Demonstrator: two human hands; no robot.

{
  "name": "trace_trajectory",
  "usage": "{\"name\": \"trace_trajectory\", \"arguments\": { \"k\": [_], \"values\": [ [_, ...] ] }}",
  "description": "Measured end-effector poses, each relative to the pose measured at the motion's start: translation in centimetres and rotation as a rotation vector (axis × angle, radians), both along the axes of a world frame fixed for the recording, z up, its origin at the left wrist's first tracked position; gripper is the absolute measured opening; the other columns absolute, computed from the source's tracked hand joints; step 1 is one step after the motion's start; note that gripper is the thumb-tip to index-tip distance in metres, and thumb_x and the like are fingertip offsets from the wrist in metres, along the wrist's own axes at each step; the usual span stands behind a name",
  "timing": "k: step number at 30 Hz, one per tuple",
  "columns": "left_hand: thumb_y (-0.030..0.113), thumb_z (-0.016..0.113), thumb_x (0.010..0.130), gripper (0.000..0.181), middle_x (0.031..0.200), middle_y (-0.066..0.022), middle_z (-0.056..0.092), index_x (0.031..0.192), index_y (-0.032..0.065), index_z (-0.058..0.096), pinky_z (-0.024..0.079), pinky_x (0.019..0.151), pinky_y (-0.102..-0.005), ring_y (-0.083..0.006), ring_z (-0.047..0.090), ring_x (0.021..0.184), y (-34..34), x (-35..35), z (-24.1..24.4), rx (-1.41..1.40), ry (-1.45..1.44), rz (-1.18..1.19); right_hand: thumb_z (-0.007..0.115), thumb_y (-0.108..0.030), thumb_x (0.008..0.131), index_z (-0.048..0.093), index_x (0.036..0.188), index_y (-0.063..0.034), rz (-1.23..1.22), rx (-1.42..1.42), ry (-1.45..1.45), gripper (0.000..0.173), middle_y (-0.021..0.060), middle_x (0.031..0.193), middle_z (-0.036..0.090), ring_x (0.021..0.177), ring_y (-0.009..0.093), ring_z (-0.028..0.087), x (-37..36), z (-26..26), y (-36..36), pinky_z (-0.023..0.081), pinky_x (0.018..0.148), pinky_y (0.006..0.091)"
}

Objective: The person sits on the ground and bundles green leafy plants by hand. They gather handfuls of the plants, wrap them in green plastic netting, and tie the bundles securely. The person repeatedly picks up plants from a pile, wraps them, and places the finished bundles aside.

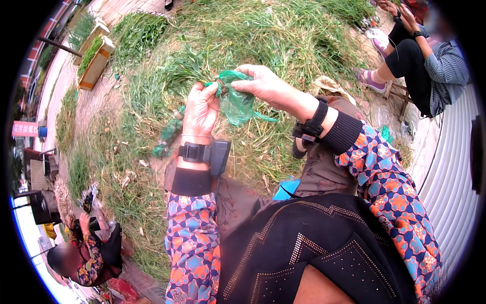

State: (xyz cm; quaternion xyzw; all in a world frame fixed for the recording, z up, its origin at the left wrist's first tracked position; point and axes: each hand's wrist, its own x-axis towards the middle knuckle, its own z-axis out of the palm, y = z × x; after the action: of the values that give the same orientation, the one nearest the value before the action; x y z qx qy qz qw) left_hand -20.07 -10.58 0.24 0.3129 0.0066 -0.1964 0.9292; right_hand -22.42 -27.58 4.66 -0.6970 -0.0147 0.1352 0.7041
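Thin green plastic film [237,108] stretches between my two hands, above the spread grass. My left hand [200,110] pinches one end of it between thumb and fingers. The stem end of a small bunch of green grass [188,68] meets the film at these fingertips; whether my fingers also hold the stems, I cannot tell. My right hand [260,84] grips the film's upper edge, and a loose strip of it hangs below. Just left of my left wrist, more crumpled green plastic [169,131] lies on the grass.
Cut grass [265,41] covers the ground before me. A box of greens [95,62] stands at upper left. One seated person [436,72] is at upper right, another [89,250] at lower left. Corrugated metal [452,159] runs along the right. A blue object [286,189] lies between my legs.
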Motion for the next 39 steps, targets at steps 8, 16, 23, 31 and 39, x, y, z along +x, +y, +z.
{"name": "trace_trajectory", "arguments": {
  "k": [8, 16, 23, 31, 39],
  "values": [
    [-0.007, 0.055, 0.080, 0.014, 0.085, -0.0071, 0.056, 0.089, 0.0010, 0.048, 0.045, 0.070, -0.0229, -0.0137, 0.055, 0.078, -0.3, 0.0, -0.1, 0.098, 0.021, 0.083, 0.059, -0.005, 0.079, 0.058, 0.087, -0.0032, -0.156, 0.270, 0.206, 0.008, 0.0033, 0.076, 0.060, 0.066, 0.011, 0.057, 0.9, 0.4, -0.4, 0.048, 0.059, 0.0265],
    [0.001, 0.063, 0.072, 0.030, 0.083, -0.0051, 0.051, 0.096, -0.0035, 0.045, 0.043, 0.062, -0.0252, -0.0125, 0.051, 0.072, -0.1, -0.1, -0.9, 0.174, -0.043, 0.096, 0.053, -0.006, 0.082, 0.054, 0.105, -0.0006, -0.066, 0.275, 0.205, 0.024, 0.0036, 0.093, 0.058, 0.082, 0.012, 0.054, 0.6, -0.2, 0.8, 0.044, 0.073, 0.0253],
    [0.004, 0.062, 0.077, 0.026, 0.088, -0.0032, 0.053, 0.098, 0.0052, 0.046, 0.046, 0.066, -0.0315, -0.0151, 0.055, 0.078, 1.5, -1.1, -1.8, 0.089, -0.027, 0.017, 0.056, -0.014, 0.083, 0.053, 0.107, -0.0049, -0.033, 0.148, 0.245, 0.025, 0.0006, 0.089, 0.059, 0.074, 0.010, 0.056, -0.6, 1.5, 2.8, 0.046, 0.064, 0.0256],
    [0.006, 0.061, 0.077, 0.032, 0.088, -0.0014, 0.050, 0.106, 0.0064, 0.047, 0.042, 0.058, -0.0280, -0.0121, 0.049, 0.076, 1.4, -1.6, -0.6, 0.202, -0.011, -0.013, 0.059, -0.010, 0.081, 0.053, 0.097, -0.0065, 0.051, -0.016, 0.120, 0.017, -0.0008, 0.087, 0.057, 0.078, 0.008, 0.054, 0.6, 0.3, 3.0, 0.044, 0.069, 0.0232],
    [0.005, 0.059, 0.077, 0.026, 0.082, -0.0013, 0.050, 0.101, 0.0051, 0.048, 0.041, 0.054, -0.0273, -0.0109, 0.048, 0.071, 1.9, -2.3, 0.0, 0.194, -0.002, 0.003, 0.061, -0.009, 0.078, 0.051, 0.103, -0.0064, -0.006, 0.044, 0.227, 0.026, 0.0012, 0.090, 0.057, 0.079, 0.013, 0.056, 0.5, -1.0, 2.5, 0.045, 0.070, 0.0267]
  ]
}}
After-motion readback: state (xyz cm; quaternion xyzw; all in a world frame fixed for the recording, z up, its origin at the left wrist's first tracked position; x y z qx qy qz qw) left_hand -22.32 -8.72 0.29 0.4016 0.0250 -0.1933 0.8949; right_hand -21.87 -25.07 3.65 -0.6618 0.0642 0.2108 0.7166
